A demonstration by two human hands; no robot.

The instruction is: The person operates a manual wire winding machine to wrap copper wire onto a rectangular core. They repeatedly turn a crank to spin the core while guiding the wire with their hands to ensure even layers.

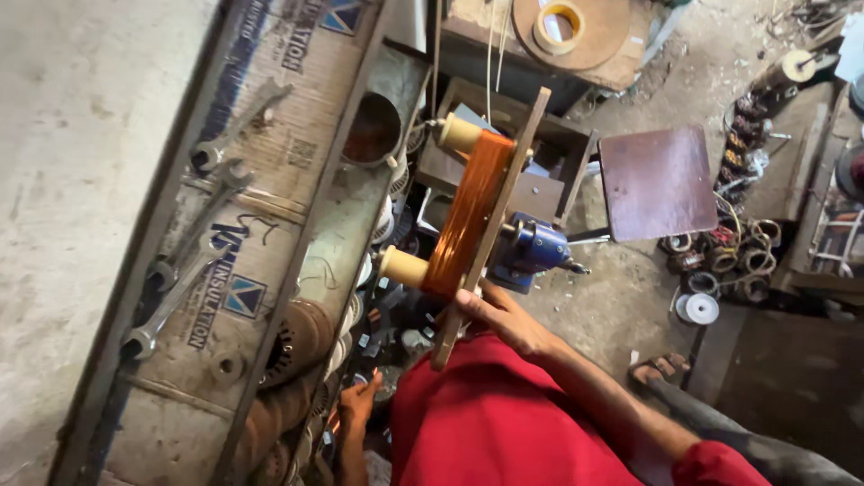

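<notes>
My right hand (490, 310) grips the lower end of a long wooden bar (493, 225), fingers wrapped over its edge near the bottom. Just above my knuckles, wound against the bar, sits a coil of copper-coloured wire (468, 211), stretched in a long loop between two cream pegs (402, 267) that stick out to the left of the bar. Right behind the bar, just past my fingers, is a blue winding machine (531, 247) with a small shaft pointing away from me.

My left hand (358, 403) hangs low, well below and to the left of the right, down among stacked round metal discs (297, 337); its fingers look loosely curled, but I cannot tell whether it holds anything.

Further left of that hand, several spanners (193, 238) lie on flattened cardboard (270, 180) on a shelf. Well beyond my right hand stands a small stool with a dark red top (659, 182), and a roll of tape (558, 25) rests on a round board far above the coil.
</notes>
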